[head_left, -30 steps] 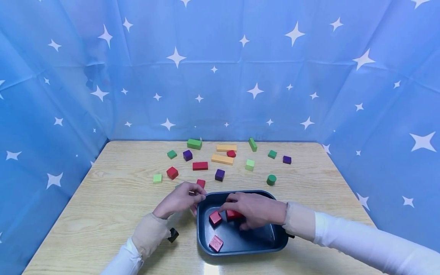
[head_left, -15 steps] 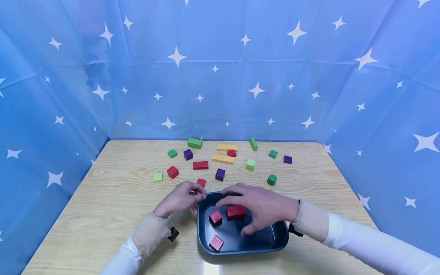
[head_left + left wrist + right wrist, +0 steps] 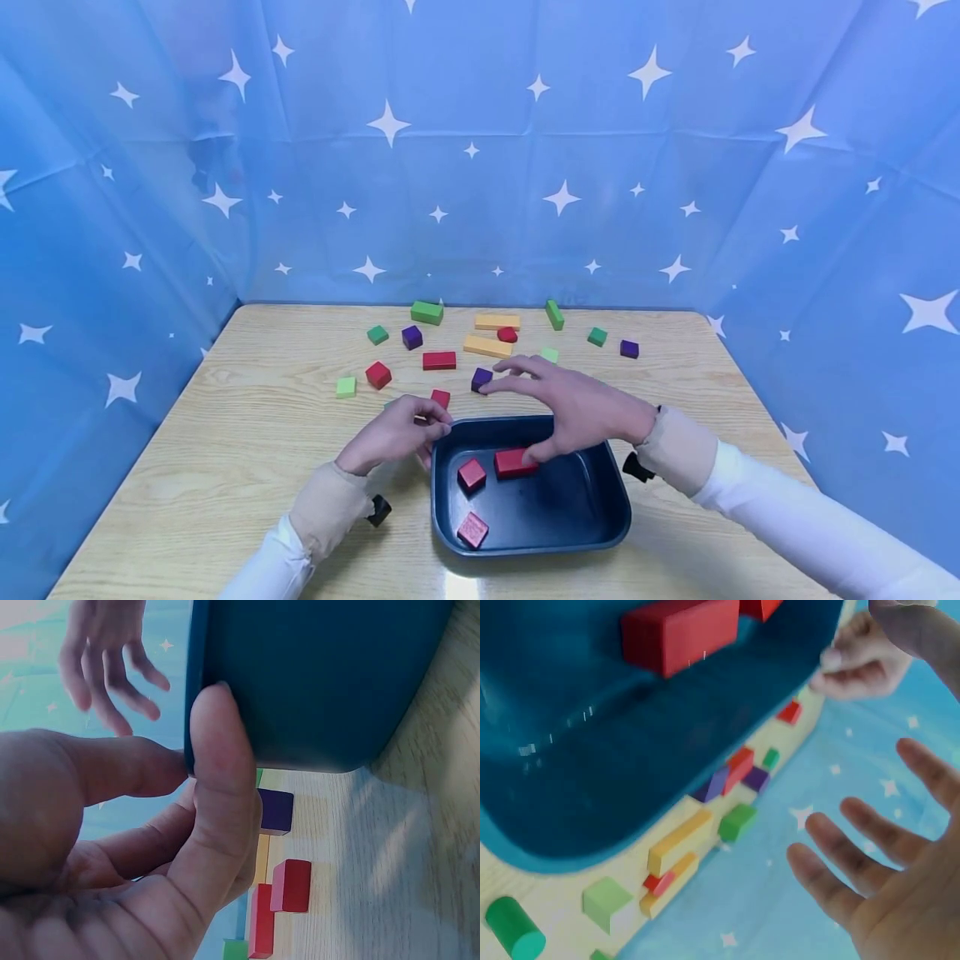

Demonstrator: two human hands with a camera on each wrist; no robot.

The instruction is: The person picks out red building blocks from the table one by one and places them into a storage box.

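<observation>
A dark blue tray (image 3: 555, 510) sits on the table near me. Inside it lie a red rectangular block (image 3: 508, 462), a red cube (image 3: 471, 475) behind and another red cube (image 3: 472, 530) in front. My left hand (image 3: 393, 437) pinches the rim at the tray's far left corner; the left wrist view shows thumb and finger on either side of the wall. Over the tray's far side hovers my right hand (image 3: 583, 408), fingers spread and holding nothing. Its fingertips overlap a purple cube (image 3: 481, 380) on the table, and its thumb overlaps the red rectangular block in the head view.
Beyond the tray, wooden blocks lie scattered: a red cube (image 3: 378, 375), a red bar (image 3: 439, 361), yellow bars (image 3: 487, 346), a light green block (image 3: 346, 387) and several green and purple ones. A green cylinder (image 3: 515, 928) shows in the right wrist view. A starry blue curtain (image 3: 480, 225) encloses the table.
My right hand has let go of the red rectangular block in the tray, risen and moved toward the far rim with its fingers spread. The left hand stays at the tray's corner.
</observation>
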